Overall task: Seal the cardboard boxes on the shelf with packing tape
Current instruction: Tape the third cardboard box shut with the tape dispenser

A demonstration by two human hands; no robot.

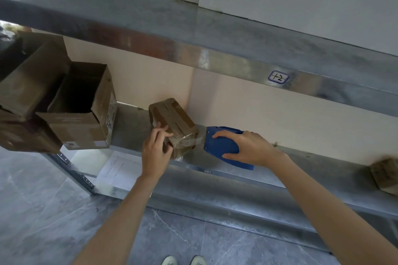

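Observation:
A small cardboard box (172, 118), wrapped in clear tape, sits on the metal shelf (237, 170) near its front edge. My left hand (156, 150) holds the box's near left corner, fingers curled over the top edge. My right hand (245, 146) grips a blue tape dispenser (224, 146) whose front end lies against the box's right side. A strip of clear tape (199, 137) runs from the dispenser onto the box.
An open, empty cardboard box (86, 118) stands on the shelf at left, with more boxes (28, 84) beside it. Another small box (385, 174) sits at the far right. A steel beam (215, 54) crosses above. A paper sheet (118, 168) lies on the lower level.

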